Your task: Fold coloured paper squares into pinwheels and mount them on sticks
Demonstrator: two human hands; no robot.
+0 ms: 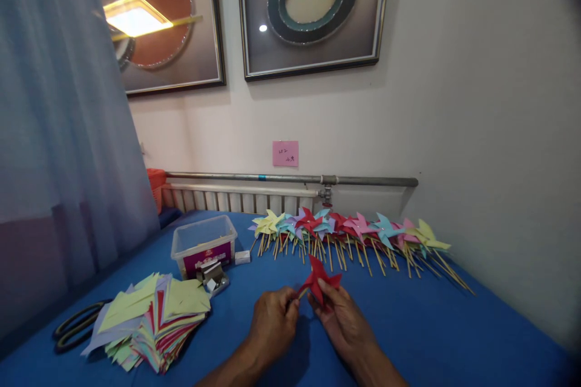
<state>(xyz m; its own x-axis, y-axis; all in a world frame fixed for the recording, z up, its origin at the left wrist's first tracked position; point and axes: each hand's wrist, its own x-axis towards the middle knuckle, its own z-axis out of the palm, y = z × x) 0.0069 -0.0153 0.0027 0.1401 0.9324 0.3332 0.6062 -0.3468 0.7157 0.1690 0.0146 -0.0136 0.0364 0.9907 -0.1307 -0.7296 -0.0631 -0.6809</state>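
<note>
A red paper pinwheel (316, 281) is held up between my two hands above the blue cloth. My right hand (342, 320) grips it from the right, thumb pressed over its middle and fingers behind. On the other side my left hand (273, 319) is closed, thumb and forefinger pinching at the pinwheel's left blade. A thin tan strip shows by that pinch; I cannot tell whether it is a stick. Beyond the hands, a row of finished-looking pinwheels (308, 222) on thin sticks lies in red, pink, blue, yellow and purple.
Left of my hands lies a stack of coloured paper (181, 299), with dark-handled scissors (79, 323) partly under it. Behind are a clear plastic tub (204, 236), an opened small box (214, 275) and a small white box (242, 257). A radiator (240, 199) lines the wall.
</note>
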